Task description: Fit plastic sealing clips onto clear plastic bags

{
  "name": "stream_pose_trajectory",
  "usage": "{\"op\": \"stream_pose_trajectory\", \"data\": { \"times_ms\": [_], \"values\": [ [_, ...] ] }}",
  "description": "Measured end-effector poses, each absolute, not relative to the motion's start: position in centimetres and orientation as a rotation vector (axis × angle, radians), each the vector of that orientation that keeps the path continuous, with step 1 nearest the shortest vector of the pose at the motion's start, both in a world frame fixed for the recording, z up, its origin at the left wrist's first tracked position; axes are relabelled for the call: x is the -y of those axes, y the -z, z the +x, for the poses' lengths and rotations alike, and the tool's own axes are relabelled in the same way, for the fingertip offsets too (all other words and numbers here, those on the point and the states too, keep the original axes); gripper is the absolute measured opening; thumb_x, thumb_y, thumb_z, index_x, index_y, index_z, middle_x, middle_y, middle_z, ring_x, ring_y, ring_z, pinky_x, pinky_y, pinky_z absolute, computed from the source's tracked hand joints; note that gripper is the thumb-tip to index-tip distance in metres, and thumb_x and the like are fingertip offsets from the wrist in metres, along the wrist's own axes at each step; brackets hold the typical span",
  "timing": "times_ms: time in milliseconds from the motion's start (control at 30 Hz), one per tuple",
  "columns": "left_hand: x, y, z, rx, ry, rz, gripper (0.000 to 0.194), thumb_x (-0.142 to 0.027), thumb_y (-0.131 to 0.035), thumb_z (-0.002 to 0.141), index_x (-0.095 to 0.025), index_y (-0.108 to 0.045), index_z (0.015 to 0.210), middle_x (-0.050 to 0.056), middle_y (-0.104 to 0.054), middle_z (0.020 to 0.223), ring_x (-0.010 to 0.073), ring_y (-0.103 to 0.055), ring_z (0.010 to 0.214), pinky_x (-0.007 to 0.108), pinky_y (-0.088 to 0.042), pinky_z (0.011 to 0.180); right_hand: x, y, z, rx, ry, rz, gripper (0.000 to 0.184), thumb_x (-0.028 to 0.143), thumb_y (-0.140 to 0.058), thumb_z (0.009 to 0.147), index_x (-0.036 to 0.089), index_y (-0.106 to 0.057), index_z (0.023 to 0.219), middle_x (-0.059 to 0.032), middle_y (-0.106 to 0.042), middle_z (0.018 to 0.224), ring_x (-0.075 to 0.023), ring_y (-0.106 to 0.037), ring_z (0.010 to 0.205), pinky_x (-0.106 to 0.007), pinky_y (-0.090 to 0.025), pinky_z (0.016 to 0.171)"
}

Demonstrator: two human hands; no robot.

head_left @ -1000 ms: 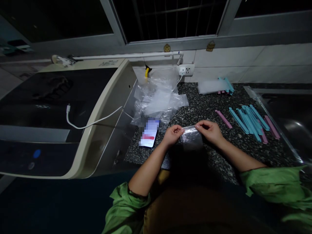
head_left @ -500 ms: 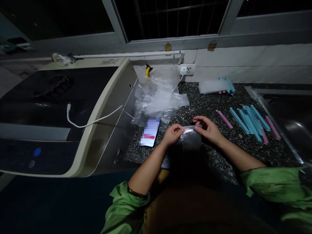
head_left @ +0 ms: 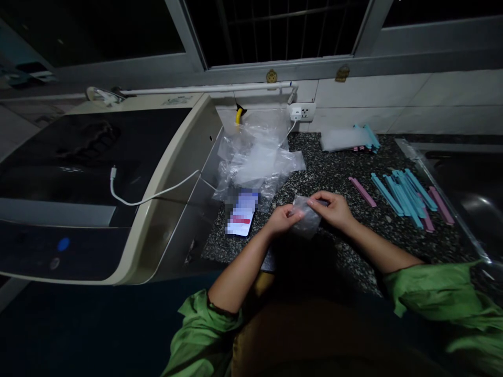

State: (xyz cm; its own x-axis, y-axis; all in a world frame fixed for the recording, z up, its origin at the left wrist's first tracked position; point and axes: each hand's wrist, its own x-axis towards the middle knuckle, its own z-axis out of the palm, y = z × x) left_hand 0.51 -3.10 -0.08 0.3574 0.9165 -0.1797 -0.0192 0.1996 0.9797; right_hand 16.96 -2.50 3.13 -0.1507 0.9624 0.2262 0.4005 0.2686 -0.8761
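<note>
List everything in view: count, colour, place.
small bag: one, clear, between hands
phone: one, pale screen, left
bag pile: clear, uncountable, behind phone
sticks: several blue, several pink, right
stack: one, whitish, near wall
charger: one, white, wall socket
cable: one, white, across appliance
appliance: one, beige-black, left
counter: one, speckled black, centre
sink: one, dark, far right
pipe: one, white, along wall
panes: several, dark, top
left hand: one, bare, at bag
right hand: one, bare, at bag
sleeves: two, green, bottom

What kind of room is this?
Probably a kitchen or laundry corner. There's a metal sink on the right, a speckled stone counter, and what looks like a top-loading washing machine on the left.
</note>
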Motion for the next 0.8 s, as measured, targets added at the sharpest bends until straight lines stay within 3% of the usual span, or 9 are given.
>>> {"op": "stream_pose_trajectory", "data": {
  "times_ms": [233,333,433,533,667,800],
  "values": [
    [3.4,0.0,0.2,-0.987,-0.774,1.351,0.039,-0.053,-0.066,0.062,-0.014,-0.062,0.068,-0.001,-0.056,0.062,0.0120,-0.048,0.062,0.025,-0.038,0.062,2.4,-3.0,17.3,1.575,-0.787,-1.281,0.026,0.044,-0.062,0.068,0.018,-0.063,0.068,-0.0028,-0.065,0.068,-0.0155,-0.057,0.063,-0.028,-0.045,0.061],
    [3.5,-0.3,-0.5,-1.241,-0.941,1.654,0.030,-0.048,-0.063,0.068,-0.017,-0.063,0.069,0.003,-0.062,0.074,0.0189,-0.054,0.080,0.032,-0.041,0.080,2.4,-2.9,17.5,1.526,-0.785,-1.291,0.026,0.043,-0.062,0.069,0.017,-0.062,0.068,-0.0023,-0.063,0.066,-0.0144,-0.055,0.061,-0.027,-0.044,0.059],
    [3.7,-0.7,-1.2,-1.669,-1.083,1.799,0.029,-0.045,-0.057,0.076,-0.019,-0.063,0.087,0.010,-0.062,0.099,0.0265,-0.048,0.106,0.045,-0.027,0.101,2.3,-2.8,17.5,1.524,-0.790,-1.291,0.027,0.044,-0.061,0.069,0.017,-0.062,0.066,-0.0019,-0.062,0.064,-0.0139,-0.054,0.060,-0.026,-0.043,0.058],
    [3.8,-0.9,-1.5,-1.878,-1.033,1.773,0.032,-0.045,-0.050,0.081,-0.019,-0.060,0.097,0.014,-0.059,0.108,0.0300,-0.044,0.112,0.054,-0.019,0.103,2.3,-2.8,17.4,1.535,-0.786,-1.291,0.028,0.046,-0.062,0.068,0.018,-0.062,0.067,-0.0020,-0.063,0.064,-0.0142,-0.054,0.060,-0.026,-0.043,0.058],
    [3.7,-0.8,-1.4,-1.597,-1.199,1.804,0.028,-0.040,-0.050,0.081,-0.018,-0.060,0.097,0.012,-0.060,0.107,0.0254,-0.047,0.109,0.043,-0.028,0.102,2.3,-2.9,17.5,1.528,-0.775,-1.295,0.027,0.045,-0.062,0.068,0.018,-0.062,0.067,-0.0021,-0.063,0.065,-0.0142,-0.054,0.060,-0.027,-0.043,0.058],
    [3.3,-0.3,-0.7,-1.153,-1.152,1.538,0.029,-0.041,-0.054,0.077,-0.017,-0.063,0.092,0.007,-0.065,0.091,0.0182,-0.057,0.088,0.031,-0.042,0.083,2.3,-3.1,17.7,1.524,-0.771,-1.289,0.028,0.046,-0.062,0.068,0.018,-0.062,0.066,-0.0023,-0.063,0.066,-0.0147,-0.055,0.060,-0.027,-0.043,0.058]
  ]
}}
